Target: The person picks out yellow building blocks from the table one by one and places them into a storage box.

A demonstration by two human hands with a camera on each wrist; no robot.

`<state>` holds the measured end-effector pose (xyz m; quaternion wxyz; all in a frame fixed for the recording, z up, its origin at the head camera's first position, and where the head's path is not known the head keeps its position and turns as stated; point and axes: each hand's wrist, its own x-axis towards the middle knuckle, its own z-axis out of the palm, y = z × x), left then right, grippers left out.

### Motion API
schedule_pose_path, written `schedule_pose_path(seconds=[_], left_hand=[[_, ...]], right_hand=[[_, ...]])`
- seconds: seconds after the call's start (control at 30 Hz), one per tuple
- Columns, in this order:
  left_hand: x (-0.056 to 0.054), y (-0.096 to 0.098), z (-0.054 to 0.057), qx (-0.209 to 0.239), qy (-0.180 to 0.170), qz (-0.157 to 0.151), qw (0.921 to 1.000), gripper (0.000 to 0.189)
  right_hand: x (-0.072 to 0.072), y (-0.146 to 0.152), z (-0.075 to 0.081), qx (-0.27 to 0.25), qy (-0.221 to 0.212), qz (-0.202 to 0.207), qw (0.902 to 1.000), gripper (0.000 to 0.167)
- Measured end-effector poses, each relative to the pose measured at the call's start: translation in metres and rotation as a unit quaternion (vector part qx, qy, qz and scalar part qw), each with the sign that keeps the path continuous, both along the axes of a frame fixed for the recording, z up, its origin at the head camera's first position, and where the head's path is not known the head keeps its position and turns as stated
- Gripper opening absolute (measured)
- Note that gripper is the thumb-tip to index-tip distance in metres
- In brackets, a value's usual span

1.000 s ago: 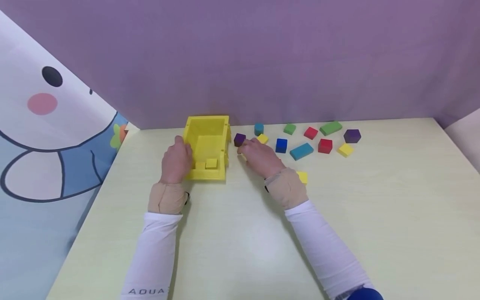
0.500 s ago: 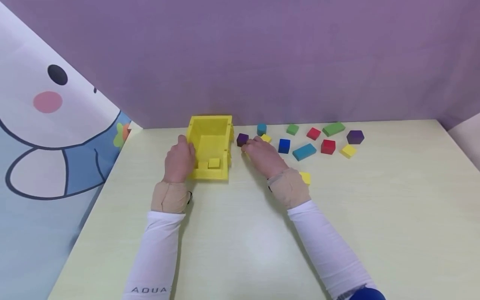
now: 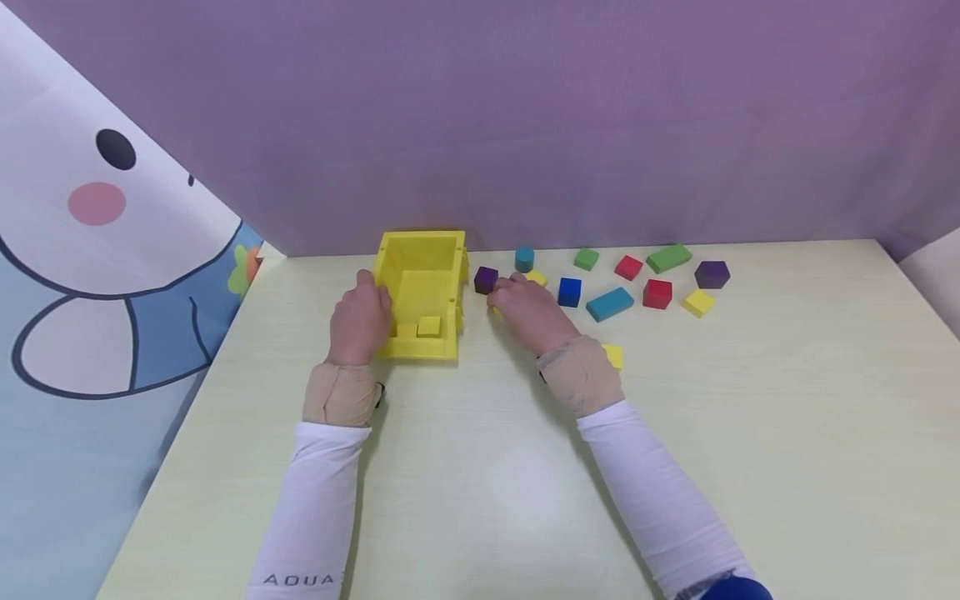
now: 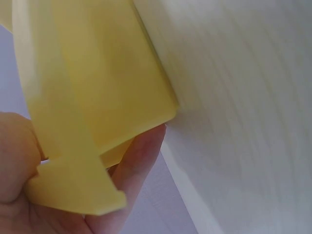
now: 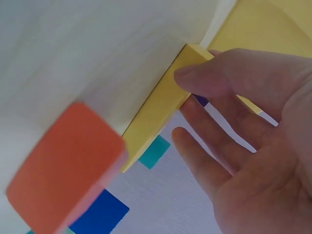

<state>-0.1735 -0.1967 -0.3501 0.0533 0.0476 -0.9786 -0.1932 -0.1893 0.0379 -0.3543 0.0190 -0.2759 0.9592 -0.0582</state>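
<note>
My left hand (image 3: 360,321) grips the left wall of a yellow plastic bin (image 3: 418,290). In the left wrist view, thumb and fingers lie on either side of the bin's rim. Two small yellow blocks, one of them a cube (image 3: 429,326), lie in the bin's near end. Right of the bin, my right hand (image 3: 534,317) pinches a long yellow block (image 5: 158,105) at table level, with the thumb on its face; the head view mostly hides this block. A purple block (image 3: 485,280) stands just beyond my right fingertips. An orange-red block (image 5: 68,165) appears close by in the right wrist view.
Scattered rightward on the table (image 3: 480,500) are a teal cylinder (image 3: 524,259), a blue cube (image 3: 569,292), a teal slab (image 3: 610,304), a red block (image 3: 657,293), a green slab (image 3: 669,257) and a purple hexagonal block (image 3: 712,274). A purple curtain (image 3: 525,125) hangs behind.
The head view has shifted slightly, so everything sits a little further right in it. Both hands stay almost in place, the right one at the long yellow block throughout.
</note>
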Motion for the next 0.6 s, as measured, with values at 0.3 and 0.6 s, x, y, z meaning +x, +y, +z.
schedule_pose_path(seconds=[0.3,0.6], left_hand=[[0.0002,0.001,0.0,0.0,0.0,0.004,1.0,0.029],[-0.001,0.0004,-0.0016,0.003,-0.001,0.006,1.0,0.029]], right_hand=[[0.0017,-0.0007,0.0045,-0.014,0.013,0.012,0.9997,0.029],[0.0021,0.0006,0.0092,-0.053,0.033,0.027,0.9977,0.034]])
